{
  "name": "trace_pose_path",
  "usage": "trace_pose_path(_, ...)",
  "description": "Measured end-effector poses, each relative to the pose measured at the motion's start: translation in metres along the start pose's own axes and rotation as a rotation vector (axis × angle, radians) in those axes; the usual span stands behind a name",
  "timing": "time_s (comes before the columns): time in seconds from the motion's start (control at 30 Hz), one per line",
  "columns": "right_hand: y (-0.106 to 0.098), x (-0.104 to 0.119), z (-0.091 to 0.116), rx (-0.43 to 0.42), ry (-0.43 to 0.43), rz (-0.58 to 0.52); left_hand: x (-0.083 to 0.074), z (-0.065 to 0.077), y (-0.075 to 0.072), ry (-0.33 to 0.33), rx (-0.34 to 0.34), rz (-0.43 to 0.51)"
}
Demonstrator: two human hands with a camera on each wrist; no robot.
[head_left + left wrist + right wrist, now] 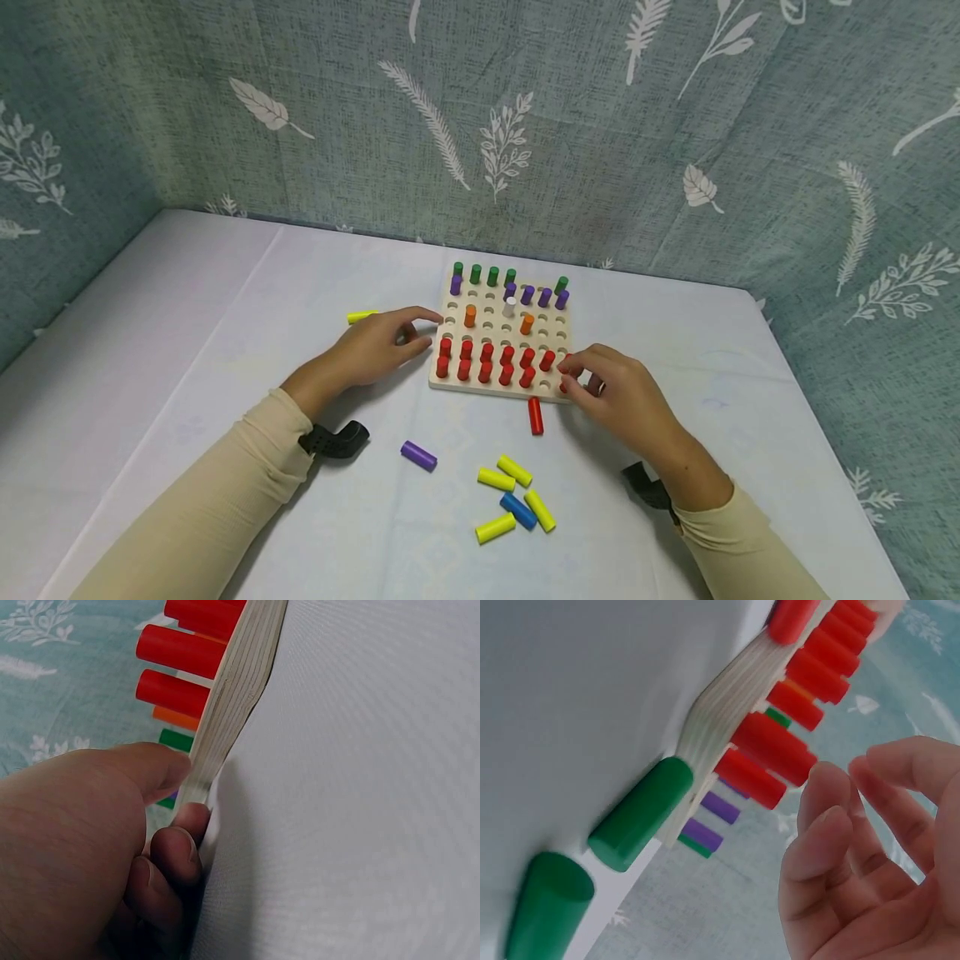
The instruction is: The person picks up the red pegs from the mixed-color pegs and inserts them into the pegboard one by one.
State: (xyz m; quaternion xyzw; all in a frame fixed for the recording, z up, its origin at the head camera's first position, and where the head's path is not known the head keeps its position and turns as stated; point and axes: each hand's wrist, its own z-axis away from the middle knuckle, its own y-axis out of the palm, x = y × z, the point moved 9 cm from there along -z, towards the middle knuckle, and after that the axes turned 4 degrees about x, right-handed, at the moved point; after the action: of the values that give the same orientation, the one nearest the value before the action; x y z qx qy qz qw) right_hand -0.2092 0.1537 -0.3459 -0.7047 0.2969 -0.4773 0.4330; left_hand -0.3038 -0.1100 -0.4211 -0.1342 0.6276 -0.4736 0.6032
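Note:
A pale wooden pegboard (480, 389) lies on the table with pegs standing in its holes. Two rows of red pegs (486, 372) fill most of its near side. My left hand (369, 348) rests its fingers against the board's left edge, holding nothing. At the near right corner, my right hand (624, 400) hovers with thumb and fingers loosely bent. The right wrist view shows these fingers beside a standing red peg (774, 746), with no peg between them. One loose red peg (536, 416) lies just in front of the board.
Farther back on the board stand green pegs (492, 277), purple pegs (528, 295), orange pegs (470, 316) and a white peg (510, 307). Nearer lie a purple peg (418, 456), a blue peg (518, 511) and several yellow pegs (496, 528). Loose green pegs (641, 814) lie right of the board.

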Motion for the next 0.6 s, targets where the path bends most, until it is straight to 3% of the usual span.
trace_pose_path(0.6, 0.029, 0.018, 0.007, 0.209, -0.023, 0.012, 0.000, -0.002, 0.000, 0.007, -0.005, -0.013)
